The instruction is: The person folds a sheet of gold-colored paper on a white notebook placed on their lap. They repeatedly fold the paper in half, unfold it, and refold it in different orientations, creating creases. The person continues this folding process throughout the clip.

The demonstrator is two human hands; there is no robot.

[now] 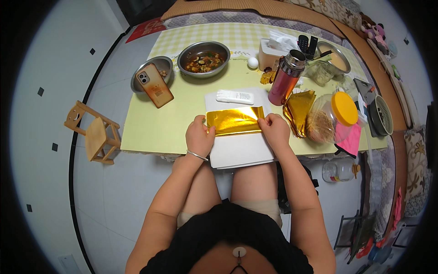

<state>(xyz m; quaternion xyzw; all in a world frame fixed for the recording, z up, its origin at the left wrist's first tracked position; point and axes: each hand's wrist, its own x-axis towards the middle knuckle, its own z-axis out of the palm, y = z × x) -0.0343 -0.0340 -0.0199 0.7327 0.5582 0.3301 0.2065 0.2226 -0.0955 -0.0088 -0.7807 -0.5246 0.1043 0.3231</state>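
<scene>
A shiny gold foil sheet [235, 120], a wide rectangle, lies in front of me over a stack of white paper [235, 153]. My left hand [200, 135] pinches its left end, and a silver bangle circles that wrist. At the right end, my right hand [274, 132] grips the foil between thumb and fingers. Just beyond the foil, a white flat plastic packet [235, 97] rests on the paper. More gold foil sheets [299, 109] lie in a loose pile to the right of my right hand.
A phone [155, 86] leans on a metal bowl [166, 65] at the left; a larger bowl of food [203, 59] stands beyond. Rightward are a red thermos [286, 77], a tissue box [268, 55], a white egg-shaped object [252, 62] and a yellow-lidded jar [326, 118]. A small wooden chair [96, 134] stands left.
</scene>
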